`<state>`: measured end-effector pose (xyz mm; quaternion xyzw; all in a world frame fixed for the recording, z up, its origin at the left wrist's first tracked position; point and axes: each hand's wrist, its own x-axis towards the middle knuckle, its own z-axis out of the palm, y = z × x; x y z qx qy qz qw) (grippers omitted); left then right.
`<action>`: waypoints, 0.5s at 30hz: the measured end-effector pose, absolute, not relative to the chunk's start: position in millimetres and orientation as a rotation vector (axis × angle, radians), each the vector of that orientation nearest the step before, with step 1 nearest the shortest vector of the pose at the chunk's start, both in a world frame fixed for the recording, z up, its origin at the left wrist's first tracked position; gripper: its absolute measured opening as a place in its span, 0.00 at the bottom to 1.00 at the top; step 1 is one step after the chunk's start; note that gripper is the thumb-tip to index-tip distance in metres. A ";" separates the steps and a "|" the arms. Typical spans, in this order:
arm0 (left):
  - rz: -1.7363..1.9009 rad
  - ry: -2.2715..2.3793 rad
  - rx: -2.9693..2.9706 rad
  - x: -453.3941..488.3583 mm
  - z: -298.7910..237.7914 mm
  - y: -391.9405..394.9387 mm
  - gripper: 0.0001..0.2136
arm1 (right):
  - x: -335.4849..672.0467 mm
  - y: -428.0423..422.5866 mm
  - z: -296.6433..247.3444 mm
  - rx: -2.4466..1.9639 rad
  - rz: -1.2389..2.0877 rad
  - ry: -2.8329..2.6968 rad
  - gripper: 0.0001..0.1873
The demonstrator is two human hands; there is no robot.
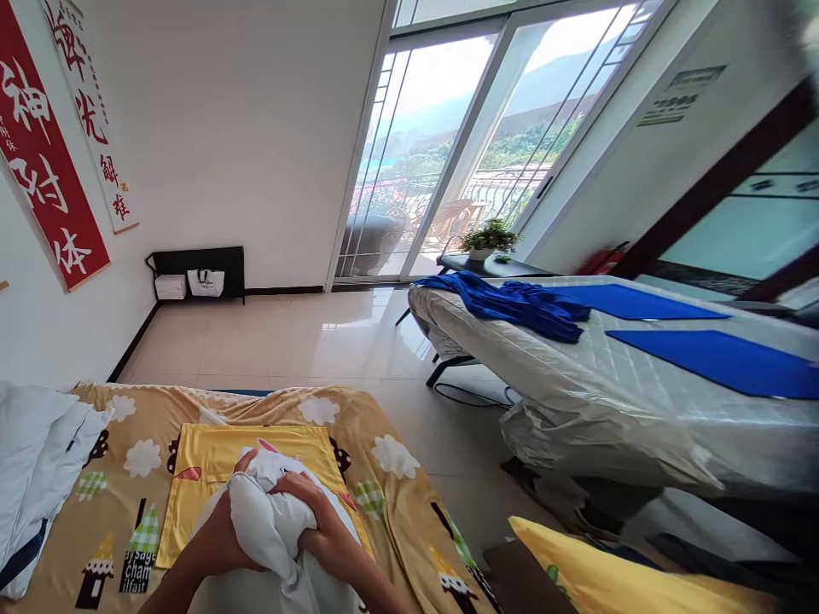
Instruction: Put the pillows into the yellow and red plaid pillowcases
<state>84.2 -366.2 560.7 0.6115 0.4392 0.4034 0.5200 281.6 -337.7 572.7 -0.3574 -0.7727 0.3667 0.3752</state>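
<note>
A white pillow (269, 529) is bunched up between both my hands at the bottom of the view. My left hand (221, 533) grips its left side with the fingers closed into the fabric. My right hand (323, 520) clutches its right side, fingers curled over the cloth. Under the pillow lies a flat yellow pillowcase (211, 456) with a cartoon print, spread on a tan patterned bedsheet (377, 477) with clouds and trees.
White bedding (38, 460) lies at the left of the bed. A plastic-wrapped bed (640, 384) with blue cloths (525, 307) stands to the right. A yellow pillow (614, 580) sits at the bottom right. Tiled floor (287, 341) runs to a glass balcony door (441, 153).
</note>
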 end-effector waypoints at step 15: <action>1.297 1.296 0.956 127.0 522.3 -329.7 0.16 | 254.7 -370.0 488.9 -1.367 0.521 -1.987 0.70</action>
